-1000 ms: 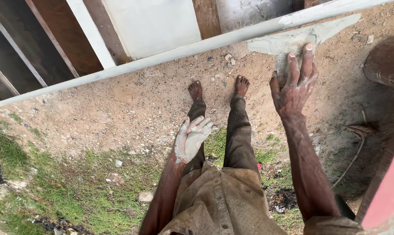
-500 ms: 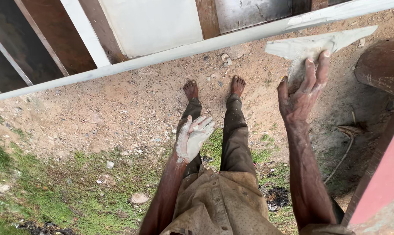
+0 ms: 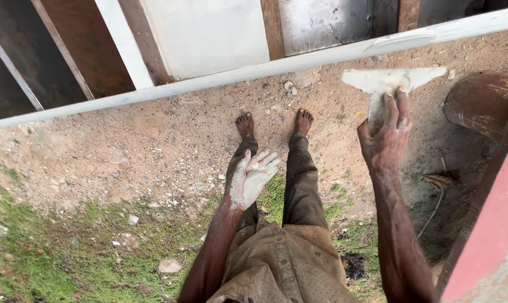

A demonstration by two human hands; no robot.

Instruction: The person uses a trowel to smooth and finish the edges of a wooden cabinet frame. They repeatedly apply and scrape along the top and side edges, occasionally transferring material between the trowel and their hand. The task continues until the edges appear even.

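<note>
I look straight down at my bare feet on sandy ground. My right hand (image 3: 386,136) is raised at the right and grips the handle of a flat, wide putty scraper (image 3: 393,80) smeared with pale filler; its blade sits just below a white painted rail (image 3: 265,68). My left hand (image 3: 253,178) hangs in front of my legs, palm up, fingers spread, coated with white putty and holding nothing.
Beyond the white rail stand a white panel (image 3: 206,33), a grey metal sheet (image 3: 324,23) and brown bars (image 3: 85,47). A rusty brown drum (image 3: 481,104) sits at the right, a red painted edge (image 3: 490,224) at the lower right. Grass and small stones lie at the lower left.
My right hand with the scraper has shifted rightward and a little closer to the white rail. My left hand has stayed in front of my legs.
</note>
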